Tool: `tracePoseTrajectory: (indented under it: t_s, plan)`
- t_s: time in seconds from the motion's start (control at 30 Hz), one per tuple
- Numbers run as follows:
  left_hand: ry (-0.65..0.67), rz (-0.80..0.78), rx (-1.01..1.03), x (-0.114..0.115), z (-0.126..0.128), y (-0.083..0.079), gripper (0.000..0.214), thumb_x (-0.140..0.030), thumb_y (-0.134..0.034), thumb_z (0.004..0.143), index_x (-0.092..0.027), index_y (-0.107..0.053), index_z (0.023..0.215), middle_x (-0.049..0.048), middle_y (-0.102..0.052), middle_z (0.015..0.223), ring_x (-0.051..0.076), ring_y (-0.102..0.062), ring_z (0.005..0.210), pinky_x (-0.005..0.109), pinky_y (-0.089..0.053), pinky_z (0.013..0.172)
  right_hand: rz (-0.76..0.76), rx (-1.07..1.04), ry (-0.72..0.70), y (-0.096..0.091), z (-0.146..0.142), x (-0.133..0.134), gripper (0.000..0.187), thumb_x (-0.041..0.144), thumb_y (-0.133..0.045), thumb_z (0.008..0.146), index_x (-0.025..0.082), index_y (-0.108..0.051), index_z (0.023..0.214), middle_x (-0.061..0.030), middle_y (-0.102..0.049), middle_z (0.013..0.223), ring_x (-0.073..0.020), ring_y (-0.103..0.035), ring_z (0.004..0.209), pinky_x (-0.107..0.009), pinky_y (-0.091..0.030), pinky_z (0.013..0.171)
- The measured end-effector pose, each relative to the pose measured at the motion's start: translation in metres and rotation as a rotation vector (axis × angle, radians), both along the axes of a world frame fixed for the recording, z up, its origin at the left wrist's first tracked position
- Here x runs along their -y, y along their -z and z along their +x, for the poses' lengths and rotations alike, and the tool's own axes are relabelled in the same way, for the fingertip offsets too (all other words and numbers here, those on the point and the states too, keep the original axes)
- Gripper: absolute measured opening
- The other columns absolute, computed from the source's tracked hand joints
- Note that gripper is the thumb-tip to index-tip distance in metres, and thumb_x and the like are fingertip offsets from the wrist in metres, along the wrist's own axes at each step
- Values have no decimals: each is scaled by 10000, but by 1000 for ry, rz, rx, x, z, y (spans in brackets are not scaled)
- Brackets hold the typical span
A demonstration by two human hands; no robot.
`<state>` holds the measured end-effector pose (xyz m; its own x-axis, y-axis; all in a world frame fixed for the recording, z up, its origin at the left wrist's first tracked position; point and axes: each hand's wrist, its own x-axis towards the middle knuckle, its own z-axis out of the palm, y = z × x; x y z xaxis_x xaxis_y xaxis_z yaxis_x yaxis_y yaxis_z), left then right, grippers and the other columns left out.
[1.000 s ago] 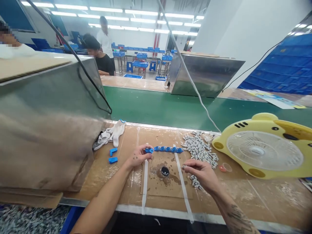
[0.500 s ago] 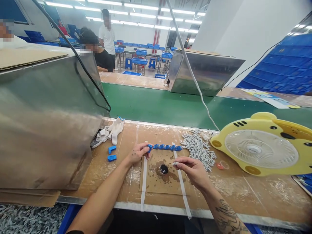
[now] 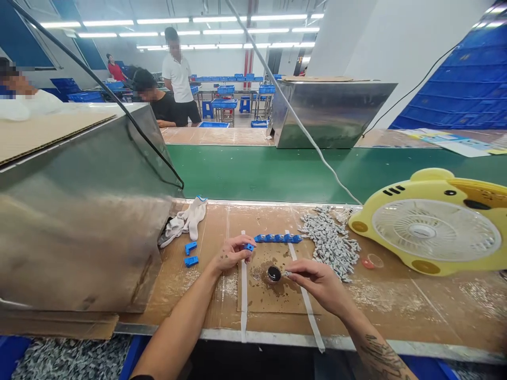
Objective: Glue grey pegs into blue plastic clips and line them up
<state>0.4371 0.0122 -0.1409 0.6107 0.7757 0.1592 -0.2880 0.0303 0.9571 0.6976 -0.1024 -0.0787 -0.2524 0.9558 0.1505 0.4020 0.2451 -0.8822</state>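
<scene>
My left hand (image 3: 231, 254) pinches a small blue plastic clip (image 3: 249, 246) just above the cardboard pad (image 3: 273, 293). My right hand (image 3: 319, 281) holds a small grey metal piece (image 3: 285, 274) between thumb and fingers, its tip beside the little black round pot (image 3: 273, 273) on the stained pad. A row of blue clips (image 3: 278, 238) lies along the pad's far edge. A heap of grey metal pieces (image 3: 329, 242) sits to the right of that row.
Two loose blue clips (image 3: 190, 254) and a white glove (image 3: 186, 221) lie left, against a big steel box (image 3: 75, 211). A yellow desk fan (image 3: 435, 227) lies at right. A green conveyor belt (image 3: 277, 171) runs behind. Other people sit and stand far left.
My right hand has moved left from the heap with a grey piece, reaching the black pot. My left hand drew the blue clip slightly back from the row.
</scene>
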Motion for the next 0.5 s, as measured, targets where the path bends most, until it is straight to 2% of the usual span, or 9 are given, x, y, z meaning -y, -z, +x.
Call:
tracePoseTrajectory:
  t_s: [0.07,0.13,0.23,0.37,0.5]
  plan:
    - [13,0,-7,0,1,-2,381,-390,-810,740,-120,-685,978,72,-629,971,94,-590,606,238,-487,555,27,28,5,1,3,-2,217,409,-661,952,216,-757,929,-61,-736,941,-221,-682,867,-317,-512,769]
    - [32,-20,-23,2,1,-4,388,-377,-803,754,-114,-670,1007,25,-615,780,98,-570,572,229,-479,540,62,60,1,2,6,-6,213,408,-667,951,215,-753,922,-63,-736,952,-226,-683,891,-326,-514,797]
    - [49,-71,-39,7,3,-6,387,-386,-797,765,-104,-650,985,-21,-558,627,91,-537,524,209,-453,513,112,136,-63,3,12,-12,180,375,-657,968,222,-744,930,-56,-733,971,-219,-682,916,-326,-508,829]
    - [69,-132,-52,16,7,-8,379,-420,-787,773,-95,-653,913,-5,-567,636,90,-540,520,202,-439,504,133,228,-197,-1,19,-17,133,289,-600,1008,236,-721,988,-40,-723,998,-194,-676,925,-298,-498,809]
    - [84,-168,-98,20,11,-10,388,-430,-793,764,-98,-668,921,26,-599,759,105,-586,587,221,-482,559,123,255,-271,-3,22,-19,121,209,-595,1007,249,-701,1048,-24,-712,1021,-174,-665,945,-277,-489,828]
